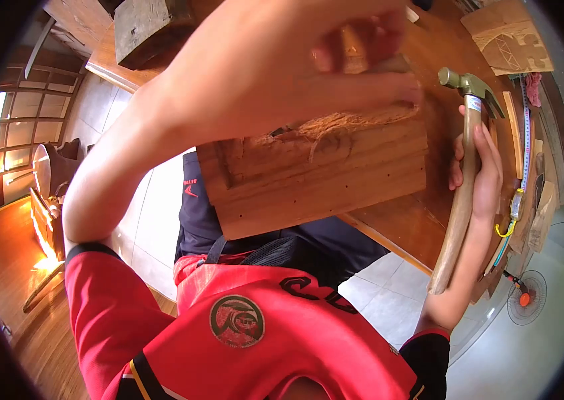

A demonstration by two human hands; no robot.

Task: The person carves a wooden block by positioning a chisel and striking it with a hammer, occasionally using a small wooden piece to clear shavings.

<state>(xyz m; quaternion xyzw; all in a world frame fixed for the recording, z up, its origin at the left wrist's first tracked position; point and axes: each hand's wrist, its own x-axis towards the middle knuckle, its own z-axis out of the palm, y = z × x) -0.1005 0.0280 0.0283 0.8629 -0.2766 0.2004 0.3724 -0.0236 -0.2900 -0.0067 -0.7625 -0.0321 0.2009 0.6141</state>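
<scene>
My left hand (362, 77) is closed around the orange-brown handle of what looks like a chisel (354, 50). The hand and forearm hide most of this tool and the upper part of the wooden block. Below that hand, a brown wooden block (322, 180) lies tilted over the table's near edge and my lap. Torn, stringy fibres run along its upper part, and small dark holes dot its lower face. At the right, my right hand (485, 163) grips the wooden handle of a claw hammer (458, 200), whose metal head points up and away from me.
The brown table (388, 217) extends beneath the block. A rough dark block (148, 30) stands at the upper left. A carved board (508, 43), wooden strips (542, 213) and a measuring tape (527, 150) lie at the right. Farther off is a fan (527, 298).
</scene>
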